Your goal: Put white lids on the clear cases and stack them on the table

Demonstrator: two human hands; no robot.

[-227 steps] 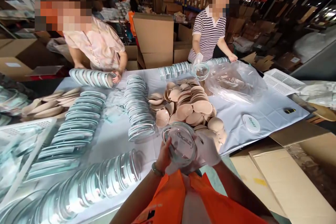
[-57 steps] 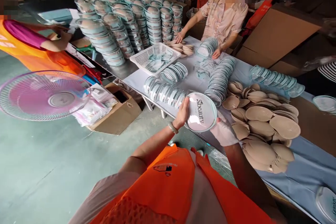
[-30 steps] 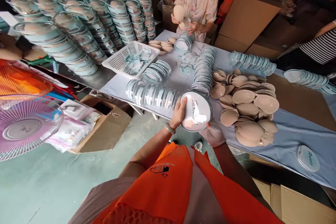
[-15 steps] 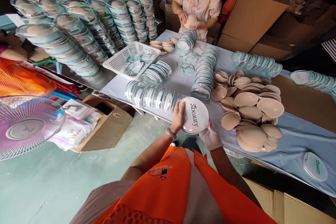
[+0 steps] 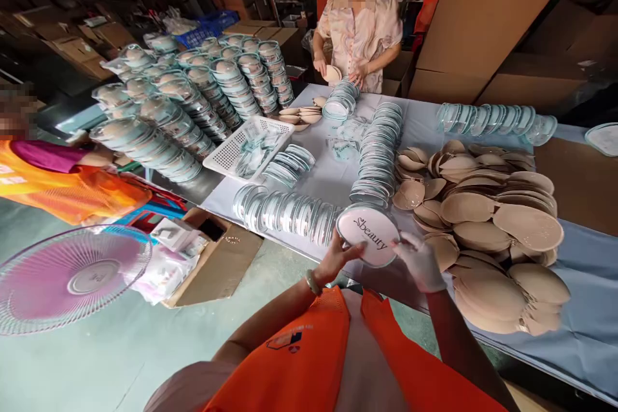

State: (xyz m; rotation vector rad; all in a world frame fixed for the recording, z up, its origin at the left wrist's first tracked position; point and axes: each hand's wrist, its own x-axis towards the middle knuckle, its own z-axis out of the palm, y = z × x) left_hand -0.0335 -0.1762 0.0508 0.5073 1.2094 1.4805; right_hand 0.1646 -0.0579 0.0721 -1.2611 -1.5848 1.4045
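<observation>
One long counter (image 5: pixel 333 174) under a pale cloth fills the middle of the view, with cardboard boxes (image 5: pixel 477 32) stacked behind it. To its left rise tall stacks of filled round cases (image 5: pixel 193 103), and on the floor in the near left corner stands a pink fan (image 5: pixel 72 277) beside an open carton (image 5: pixel 217 257). On the right half of the counter lies a wide heap of beige pads (image 5: pixel 487 219). A white basket (image 5: pixel 248 145) sits at the counter's left edge, and rows of clear round lids lie on their sides across the cloth: one row (image 5: pixel 284 212) along the near edge, another (image 5: pixel 379 154) running away from it, a third (image 5: pixel 497 119) at the far right. A person in a pale patterned shirt (image 5: pixel 360 35) stands at the far end handling a pad, and another person in orange (image 5: pixel 53 180) is at the left. At the near edge, just above the cloth and touching the end of the near row, is a round white case (image 5: pixel 369 235) printed "Sbeauty". The bare left hand (image 5: pixel 338 257) grips its left rim and the white-gloved right hand (image 5: pixel 420 261) grips its right rim, both closed on it.
</observation>
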